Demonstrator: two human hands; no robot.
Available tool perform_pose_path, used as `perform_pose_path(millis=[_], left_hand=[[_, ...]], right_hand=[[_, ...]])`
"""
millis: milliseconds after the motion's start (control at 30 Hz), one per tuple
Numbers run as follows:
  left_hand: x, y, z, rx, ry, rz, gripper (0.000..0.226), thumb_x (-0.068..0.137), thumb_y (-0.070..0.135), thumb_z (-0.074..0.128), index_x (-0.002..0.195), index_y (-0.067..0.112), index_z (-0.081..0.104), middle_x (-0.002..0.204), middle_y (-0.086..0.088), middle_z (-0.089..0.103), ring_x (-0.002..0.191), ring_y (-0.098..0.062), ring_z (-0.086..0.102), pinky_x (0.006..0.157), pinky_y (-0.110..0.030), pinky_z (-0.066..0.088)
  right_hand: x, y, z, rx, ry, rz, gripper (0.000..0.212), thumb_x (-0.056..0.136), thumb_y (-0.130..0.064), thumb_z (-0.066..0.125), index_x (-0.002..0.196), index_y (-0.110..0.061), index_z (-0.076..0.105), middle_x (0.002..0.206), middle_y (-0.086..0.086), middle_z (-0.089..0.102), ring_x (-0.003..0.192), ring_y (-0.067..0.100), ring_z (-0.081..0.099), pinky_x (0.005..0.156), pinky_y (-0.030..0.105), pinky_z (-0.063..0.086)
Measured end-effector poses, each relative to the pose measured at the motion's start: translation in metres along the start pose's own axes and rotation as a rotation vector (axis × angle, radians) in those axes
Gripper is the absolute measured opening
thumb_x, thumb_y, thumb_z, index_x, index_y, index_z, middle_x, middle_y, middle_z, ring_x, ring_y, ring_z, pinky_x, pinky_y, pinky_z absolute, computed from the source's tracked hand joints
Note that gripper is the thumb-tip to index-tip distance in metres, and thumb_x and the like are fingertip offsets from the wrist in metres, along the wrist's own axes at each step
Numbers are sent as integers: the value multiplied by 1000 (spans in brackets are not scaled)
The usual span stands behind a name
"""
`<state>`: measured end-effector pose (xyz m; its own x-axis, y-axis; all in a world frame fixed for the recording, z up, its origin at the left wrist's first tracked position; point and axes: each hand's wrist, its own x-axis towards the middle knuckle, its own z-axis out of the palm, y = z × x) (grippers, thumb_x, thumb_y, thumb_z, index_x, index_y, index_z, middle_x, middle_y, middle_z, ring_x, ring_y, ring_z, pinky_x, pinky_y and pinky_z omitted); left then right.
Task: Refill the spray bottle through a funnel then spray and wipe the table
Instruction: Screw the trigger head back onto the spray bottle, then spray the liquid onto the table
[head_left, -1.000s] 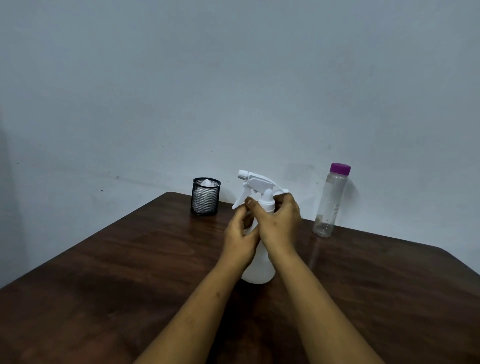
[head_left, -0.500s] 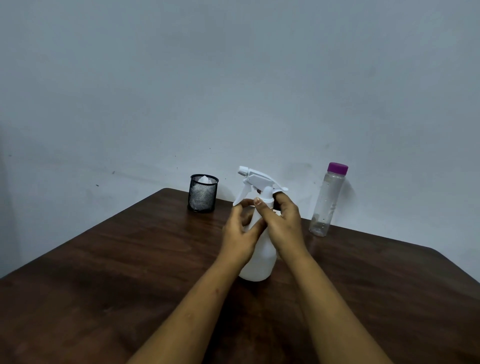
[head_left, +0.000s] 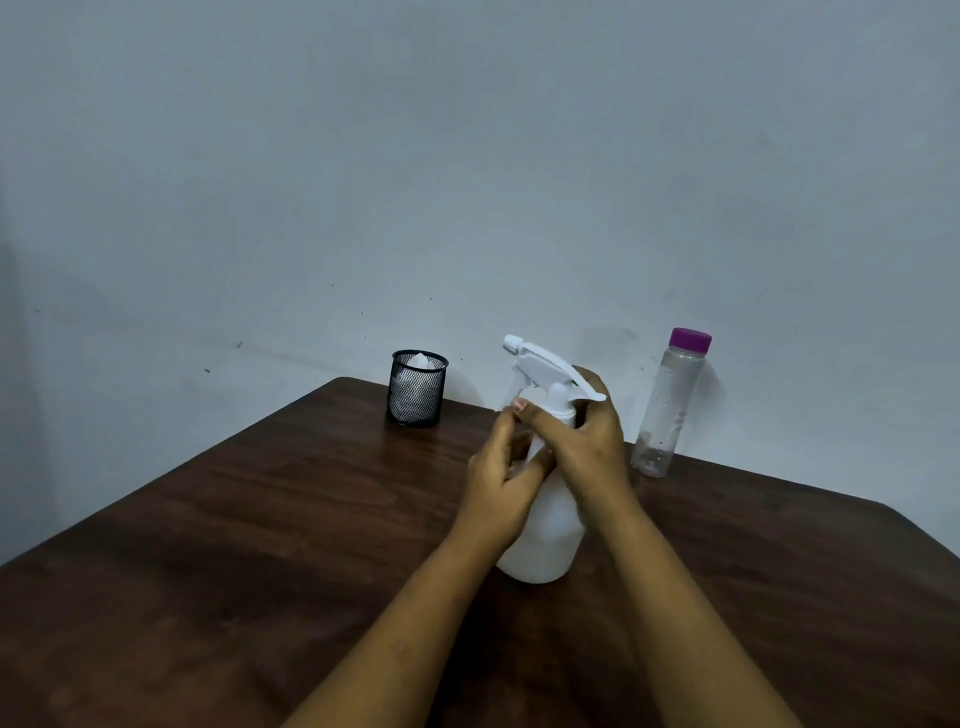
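Spray bottle (head_left: 545, 535) upright on tabletop (head_left: 260, 519), left of purple-capped bottle (head_left: 667, 410): right hand (head_left: 589, 441) re-grips collar (head_left: 563, 409), thumb now across its front, left hand (head_left: 498, 483) holds the shoulder, so the head is presumably unscrewing for refill.

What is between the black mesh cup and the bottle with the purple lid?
The white spray bottle stands there on the table, with the left hand and right hand both gripping it. The head view shows it.
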<state>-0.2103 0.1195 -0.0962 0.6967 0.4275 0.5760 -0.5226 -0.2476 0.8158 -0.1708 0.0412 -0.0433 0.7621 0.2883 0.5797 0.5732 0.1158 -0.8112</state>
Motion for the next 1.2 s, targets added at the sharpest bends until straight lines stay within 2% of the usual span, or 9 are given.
perform_pose_path(millis=[167, 300, 467, 600, 767, 867, 933, 1067, 1200], left_hand=[[-9, 6, 8, 6, -128, 55, 34, 93, 23, 54, 127, 21, 49, 106, 4, 69, 101, -6, 66, 85, -22, 53], [-11, 7, 8, 14, -97, 58, 42, 81, 49, 55, 104, 13, 54, 79, 1, 64, 77, -9, 63, 70, -27, 52], [-11, 7, 10, 63, -32, 100, 33, 84, 42, 58, 100, 13, 57, 82, -4, 65, 80, -11, 64, 70, -25, 51], [-17, 15, 20, 51, -52, 144, 16, 83, 44, 57, 93, 31, 58, 82, -1, 66, 79, -5, 64, 71, -20, 52], [-32, 50, 44, 174, -297, 251, 24, 86, 49, 50, 71, 31, 56, 64, 11, 59, 61, -3, 56, 57, -17, 40], [-45, 77, 62, 224, -458, 269, 43, 87, 53, 44, 77, 17, 66, 71, 1, 67, 68, -14, 63, 63, -38, 50], [-54, 87, 69, 298, -540, 213, 37, 86, 49, 47, 80, 18, 65, 77, -2, 69, 73, -18, 65, 72, -44, 53], [-71, 83, 71, 585, -789, 24, 16, 88, 37, 59, 79, 25, 62, 89, 4, 69, 84, -13, 62, 84, -40, 53], [-80, 74, 72, 689, -842, -93, 12, 86, 35, 63, 81, 24, 63, 93, 4, 65, 87, -13, 60, 79, -31, 49]], right_hand=[[1, -8, -16, 150, -170, 129, 29, 78, -20, 74, 107, -21, 68, 85, -6, 71, 84, 15, 69, 74, 37, 57], [2, -11, -22, 219, -319, 233, 22, 86, -19, 64, 107, -18, 69, 78, -6, 69, 77, 13, 67, 65, 25, 54], [-1, -17, -21, 204, -267, 277, 18, 85, -16, 65, 100, -7, 68, 71, 7, 58, 63, 18, 55, 62, 29, 50], [-12, -30, -32, 200, -213, 292, 11, 86, -15, 63, 95, -15, 71, 83, 4, 65, 61, 14, 58, 60, 28, 50], [-30, -54, -85, 233, -109, 343, 16, 87, -32, 65, 100, -23, 70, 74, -1, 59, 65, 13, 56, 65, 29, 47], [-49, -79, -137, 240, -51, 318, 27, 92, -37, 55, 115, -26, 63, 74, 1, 54, 61, 12, 53, 52, 24, 46], [-64, -95, -178, 160, -125, 394, 37, 87, -48, 53, 117, -29, 60, 76, 1, 55, 63, 17, 58, 50, 25, 51], [-95, -115, -251, 1, -141, 550, 52, 78, -51, 54, 125, -28, 58, 77, 1, 60, 76, 21, 69, 55, 28, 56], [-120, -128, -299, -213, -66, 685, 48, 78, -49, 58, 112, -16, 64, 83, 6, 69, 73, 17, 63, 52, 24, 49]])
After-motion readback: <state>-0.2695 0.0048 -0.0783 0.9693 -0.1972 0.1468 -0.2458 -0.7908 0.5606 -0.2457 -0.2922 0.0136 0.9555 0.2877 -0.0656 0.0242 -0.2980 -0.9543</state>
